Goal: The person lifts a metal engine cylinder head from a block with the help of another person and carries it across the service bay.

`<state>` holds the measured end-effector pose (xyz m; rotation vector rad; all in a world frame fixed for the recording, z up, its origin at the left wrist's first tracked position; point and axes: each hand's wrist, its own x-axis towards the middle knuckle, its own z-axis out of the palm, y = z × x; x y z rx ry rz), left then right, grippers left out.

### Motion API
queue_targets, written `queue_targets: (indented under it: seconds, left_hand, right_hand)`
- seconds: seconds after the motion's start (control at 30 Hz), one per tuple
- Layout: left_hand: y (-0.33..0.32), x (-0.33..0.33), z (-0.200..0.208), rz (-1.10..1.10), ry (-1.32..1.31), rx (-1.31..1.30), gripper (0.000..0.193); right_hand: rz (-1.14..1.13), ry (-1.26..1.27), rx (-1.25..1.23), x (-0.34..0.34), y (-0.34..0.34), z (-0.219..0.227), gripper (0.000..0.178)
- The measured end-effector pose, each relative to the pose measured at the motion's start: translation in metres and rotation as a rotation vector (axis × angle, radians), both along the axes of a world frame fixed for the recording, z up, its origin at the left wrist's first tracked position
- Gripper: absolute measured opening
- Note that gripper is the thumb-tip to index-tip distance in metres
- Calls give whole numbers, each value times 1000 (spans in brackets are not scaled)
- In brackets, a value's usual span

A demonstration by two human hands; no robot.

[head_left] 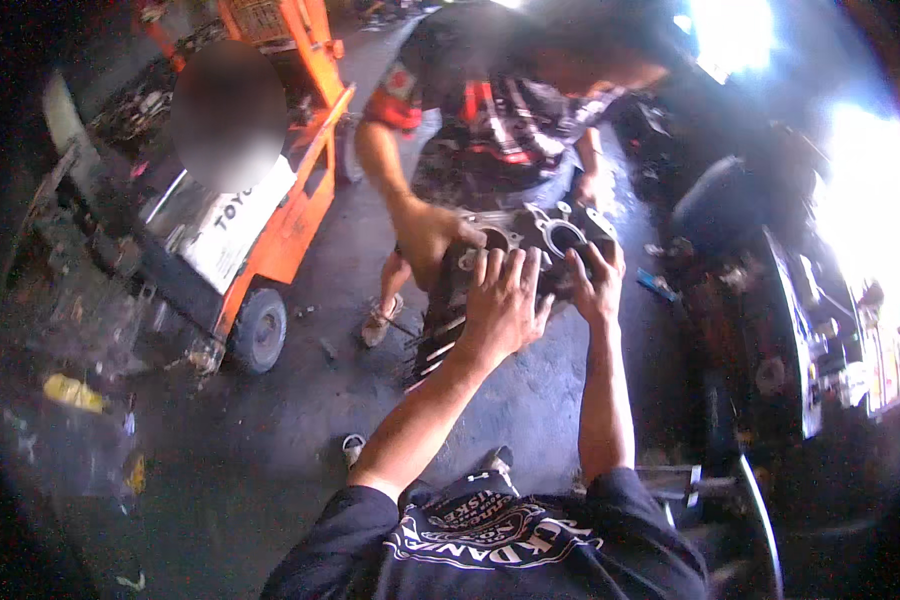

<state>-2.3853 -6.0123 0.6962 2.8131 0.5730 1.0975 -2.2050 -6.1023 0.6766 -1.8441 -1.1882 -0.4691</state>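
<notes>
1. Here's your metal casting [532,232], out in front of you at arm's length, between you and the co-worker [510,120] who stands facing you.
2. Its long axis runs left to right, roughly crosswise to your forearms, and the face with the round openings points up towards you.
3. Two openings sit side by side along that length, the right one [565,237] showing clearer, the left one partly covered by fingers.
4. Your left hand [507,295] is on the near edge, back upward, fingers side by side and pointing away, thumb out to the right; whether it grips, you can't tell from here, the underside is hidden.
5. Your right hand [597,285] is clamped on the casting at its near right corner, fingers bent over the edge.
6. Over on the left end, the co-worker's hand [440,240] is on the casting too, just beyond your left fingers.
7. Away to your left stands an orange forklift [295,225], its black wheel [260,330] on the dark floor [270,430], well apart from the casting.
</notes>
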Motion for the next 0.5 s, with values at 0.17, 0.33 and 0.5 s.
queue_targets:
  seconds: [0.17,0.33,0.5]
  left_hand:
    - [-25,-41,9,67,93,-95,77]
    - [8,-86,14,79,-113,98,61]
    - [127,-147,-8,-178,-133,-92,56]
  right_hand:
    - [62,143,-69,-32,4,8,35]
    - [86,-58,-2,-89,17,42,42]
    - [-132,-16,-351,-191,49,61,58]
